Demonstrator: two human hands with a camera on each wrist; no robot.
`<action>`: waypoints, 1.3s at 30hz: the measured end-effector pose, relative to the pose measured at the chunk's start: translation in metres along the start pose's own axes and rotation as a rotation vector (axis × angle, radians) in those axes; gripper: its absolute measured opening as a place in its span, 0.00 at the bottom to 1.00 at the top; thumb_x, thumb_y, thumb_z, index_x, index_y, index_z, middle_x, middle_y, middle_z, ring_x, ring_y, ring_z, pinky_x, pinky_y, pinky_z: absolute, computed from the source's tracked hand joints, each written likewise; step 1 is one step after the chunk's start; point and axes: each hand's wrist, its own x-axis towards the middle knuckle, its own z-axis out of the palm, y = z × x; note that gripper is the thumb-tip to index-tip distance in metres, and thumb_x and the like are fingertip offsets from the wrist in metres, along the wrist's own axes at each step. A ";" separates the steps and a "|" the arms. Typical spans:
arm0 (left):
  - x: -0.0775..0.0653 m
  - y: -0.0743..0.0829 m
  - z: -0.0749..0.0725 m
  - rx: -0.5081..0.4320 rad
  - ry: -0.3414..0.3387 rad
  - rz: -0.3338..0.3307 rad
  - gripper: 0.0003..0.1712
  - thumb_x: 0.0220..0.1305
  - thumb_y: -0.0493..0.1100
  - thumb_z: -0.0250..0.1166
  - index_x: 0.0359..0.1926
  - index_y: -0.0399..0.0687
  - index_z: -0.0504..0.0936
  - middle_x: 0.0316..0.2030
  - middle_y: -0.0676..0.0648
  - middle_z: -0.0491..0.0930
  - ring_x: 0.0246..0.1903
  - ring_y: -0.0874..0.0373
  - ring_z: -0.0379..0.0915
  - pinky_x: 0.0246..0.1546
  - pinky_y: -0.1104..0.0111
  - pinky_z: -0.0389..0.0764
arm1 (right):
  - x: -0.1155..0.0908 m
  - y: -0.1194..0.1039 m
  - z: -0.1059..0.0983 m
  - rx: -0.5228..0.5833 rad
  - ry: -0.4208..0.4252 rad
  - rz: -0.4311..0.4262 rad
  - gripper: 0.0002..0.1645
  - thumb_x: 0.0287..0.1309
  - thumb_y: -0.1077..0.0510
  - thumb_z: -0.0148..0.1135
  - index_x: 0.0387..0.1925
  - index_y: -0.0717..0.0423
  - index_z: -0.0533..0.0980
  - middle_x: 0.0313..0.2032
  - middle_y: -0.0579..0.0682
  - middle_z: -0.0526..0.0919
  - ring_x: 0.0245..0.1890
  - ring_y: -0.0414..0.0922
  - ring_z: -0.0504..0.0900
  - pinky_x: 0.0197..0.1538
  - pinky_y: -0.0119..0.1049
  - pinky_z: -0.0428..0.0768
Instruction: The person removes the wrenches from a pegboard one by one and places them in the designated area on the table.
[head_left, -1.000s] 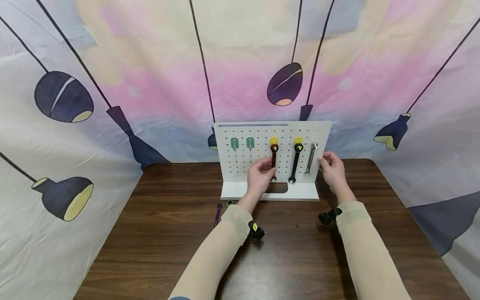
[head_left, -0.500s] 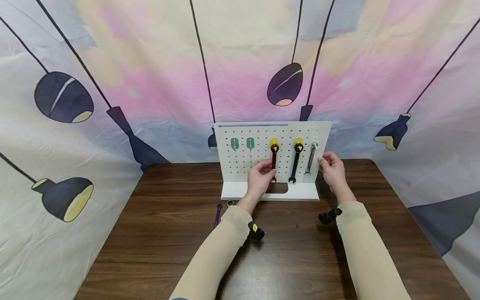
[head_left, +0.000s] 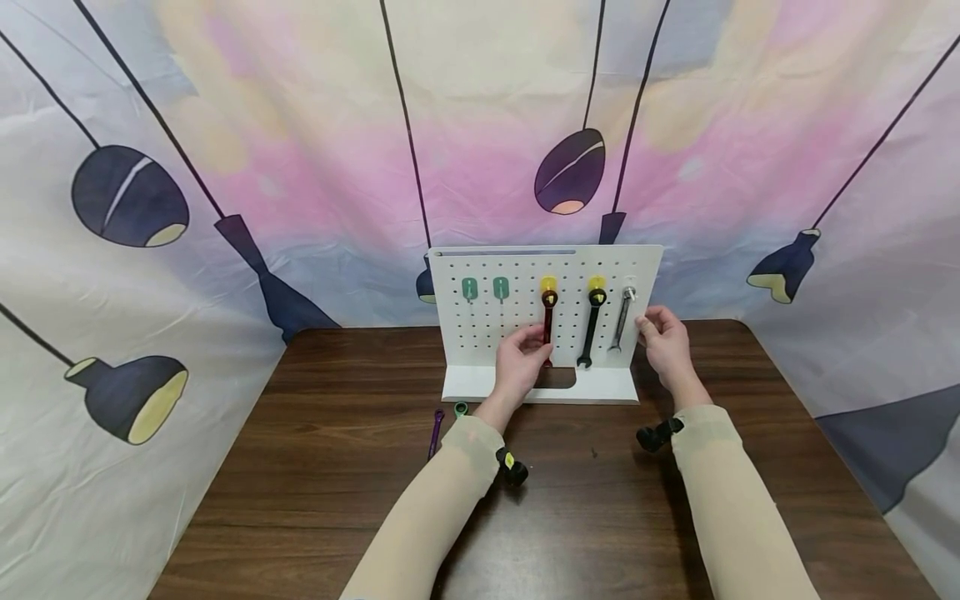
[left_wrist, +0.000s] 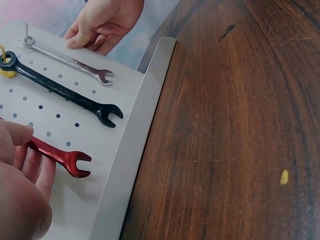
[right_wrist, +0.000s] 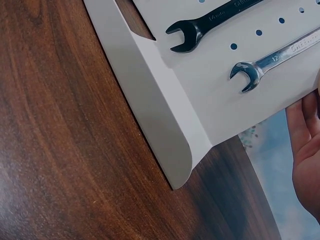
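In the head view a white pegboard (head_left: 468,375) stands at the table's back. My left hand (head_left: 517,362) pinches the lower shaft of a red combination wrench (left_wrist: 55,153), whose ring end hangs from a yellow hook (head_left: 549,284). Its open end sticks out past my fingers in the left wrist view. My right hand (head_left: 666,346) holds the board's right edge, thumb in front and fingers behind it. A black combination wrench (head_left: 591,329) hangs from another yellow hook (head_left: 597,282). Nearest my right hand hangs a smaller silver combination wrench (head_left: 622,321).
Two green hooks (head_left: 500,287) on the board's left carry nothing. A purple wrench (head_left: 435,433) lies on the brown wooden table (head_left: 337,467), left of my left forearm. Beside it shows a green ring end (head_left: 461,408), the rest hidden by my sleeve. A patterned cloth (head_left: 300,167) hangs behind.
Hardly anything differs. Both hands keep their hold, and the wrenches hang where they were.
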 end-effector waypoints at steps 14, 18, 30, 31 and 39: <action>-0.007 -0.002 -0.003 -0.003 -0.027 -0.030 0.15 0.67 0.29 0.72 0.53 0.38 0.90 0.45 0.44 0.89 0.44 0.56 0.85 0.44 0.62 0.90 | -0.002 0.001 0.000 0.007 0.004 -0.021 0.15 0.81 0.53 0.58 0.53 0.63 0.74 0.36 0.44 0.76 0.42 0.36 0.78 0.59 0.40 0.82; -0.008 -0.003 -0.005 0.038 -0.029 -0.028 0.14 0.68 0.31 0.73 0.53 0.40 0.90 0.45 0.47 0.89 0.44 0.58 0.84 0.44 0.66 0.88 | -0.003 0.000 0.000 0.010 0.005 -0.017 0.16 0.81 0.52 0.58 0.53 0.64 0.74 0.36 0.42 0.76 0.41 0.35 0.78 0.58 0.38 0.82; -0.012 -0.002 -0.009 0.065 -0.045 -0.033 0.14 0.69 0.33 0.74 0.54 0.42 0.90 0.46 0.48 0.89 0.45 0.58 0.82 0.46 0.66 0.87 | -0.003 -0.001 0.000 0.005 -0.006 -0.024 0.18 0.82 0.52 0.56 0.55 0.65 0.74 0.39 0.45 0.76 0.44 0.36 0.77 0.68 0.53 0.79; -0.013 -0.001 -0.009 0.067 -0.045 -0.037 0.14 0.69 0.34 0.74 0.54 0.43 0.90 0.46 0.48 0.89 0.45 0.57 0.82 0.46 0.66 0.87 | -0.003 -0.001 0.000 0.004 -0.007 -0.022 0.18 0.82 0.51 0.56 0.54 0.64 0.74 0.39 0.45 0.75 0.44 0.36 0.77 0.68 0.53 0.79; -0.016 0.001 -0.010 0.076 -0.050 -0.059 0.14 0.69 0.35 0.74 0.55 0.43 0.90 0.47 0.48 0.88 0.46 0.57 0.82 0.47 0.66 0.87 | -0.002 0.001 0.000 0.026 -0.008 -0.014 0.14 0.82 0.52 0.57 0.52 0.60 0.74 0.40 0.43 0.76 0.45 0.36 0.78 0.69 0.57 0.77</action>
